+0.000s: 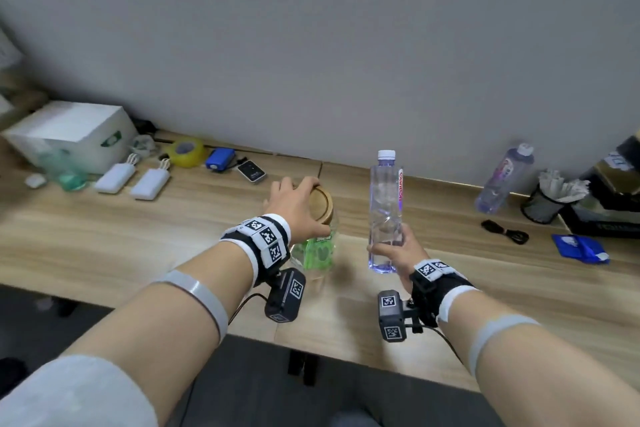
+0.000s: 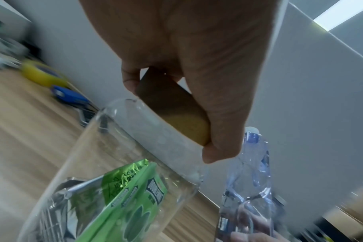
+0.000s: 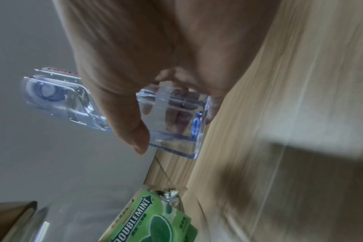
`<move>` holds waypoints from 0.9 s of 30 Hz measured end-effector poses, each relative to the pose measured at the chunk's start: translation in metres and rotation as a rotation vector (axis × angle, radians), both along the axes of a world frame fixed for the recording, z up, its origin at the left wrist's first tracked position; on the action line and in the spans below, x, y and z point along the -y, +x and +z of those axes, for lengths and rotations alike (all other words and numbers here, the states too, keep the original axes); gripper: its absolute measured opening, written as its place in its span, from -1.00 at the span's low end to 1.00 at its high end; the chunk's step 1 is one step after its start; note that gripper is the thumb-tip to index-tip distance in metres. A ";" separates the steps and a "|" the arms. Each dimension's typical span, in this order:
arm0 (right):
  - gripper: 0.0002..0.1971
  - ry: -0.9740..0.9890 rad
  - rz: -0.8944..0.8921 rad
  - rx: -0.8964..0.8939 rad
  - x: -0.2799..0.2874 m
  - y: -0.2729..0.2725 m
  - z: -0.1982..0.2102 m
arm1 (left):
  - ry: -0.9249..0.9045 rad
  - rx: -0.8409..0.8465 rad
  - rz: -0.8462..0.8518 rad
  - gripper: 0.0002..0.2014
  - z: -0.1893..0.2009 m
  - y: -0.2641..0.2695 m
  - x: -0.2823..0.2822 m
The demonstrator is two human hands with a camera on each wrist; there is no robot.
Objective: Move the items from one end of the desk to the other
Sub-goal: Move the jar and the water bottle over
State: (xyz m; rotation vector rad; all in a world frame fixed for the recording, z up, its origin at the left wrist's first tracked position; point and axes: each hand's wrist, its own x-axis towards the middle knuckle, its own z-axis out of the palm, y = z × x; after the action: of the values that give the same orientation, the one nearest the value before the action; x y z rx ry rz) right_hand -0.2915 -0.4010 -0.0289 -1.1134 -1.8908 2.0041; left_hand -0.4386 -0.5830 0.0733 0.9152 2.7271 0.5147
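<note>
A clear glass jar (image 1: 317,255) with a round wooden lid (image 1: 320,203) holds green gum packets (image 2: 133,201). My left hand (image 1: 298,206) grips the lid (image 2: 176,113) from above, fingers curled round its rim. Just to its right, my right hand (image 1: 398,250) holds a clear square water bottle (image 1: 385,204) with a white cap by its lower part, upright. In the right wrist view my thumb and fingers wrap the bottle (image 3: 172,117), whose base sits just above the wooden desk (image 1: 467,288). The jar (image 3: 58,224) and a gum packet (image 3: 155,219) show below.
At the back left lie a white box (image 1: 74,133), two white power banks (image 1: 133,180), a yellow tape roll (image 1: 185,151) and a blue device (image 1: 220,158). At the right stand another bottle (image 1: 504,177), a mesh cup (image 1: 545,204), a black cable (image 1: 505,232) and a blue packet (image 1: 578,248).
</note>
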 end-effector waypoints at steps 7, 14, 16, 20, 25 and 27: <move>-0.46 0.024 0.240 -0.003 0.096 -0.106 0.000 | -0.044 -0.006 0.238 -0.06 -0.004 -0.060 0.128; -0.24 -0.003 0.385 0.008 0.191 -0.226 -0.026 | -0.116 0.028 0.392 -0.05 -0.019 -0.142 0.236; -0.30 0.016 0.374 -0.007 0.210 -0.262 -0.039 | -0.144 0.025 0.402 -0.06 -0.025 -0.173 0.256; -0.30 0.045 0.336 -0.017 0.234 -0.323 -0.057 | -0.182 0.011 0.405 -0.08 -0.036 -0.234 0.281; -0.19 0.169 0.274 0.099 0.238 -0.369 -0.075 | -0.206 0.032 0.335 -0.08 -0.045 -0.304 0.281; -0.15 0.210 0.290 0.155 0.236 -0.379 -0.074 | -0.206 0.036 0.301 -0.06 -0.050 -0.326 0.274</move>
State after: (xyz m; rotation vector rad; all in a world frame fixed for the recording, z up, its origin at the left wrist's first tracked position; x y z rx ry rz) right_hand -0.6703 -0.6374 -0.1025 -1.0133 -2.4002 1.8386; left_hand -0.7645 -0.8573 0.0237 0.4451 2.8322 0.2878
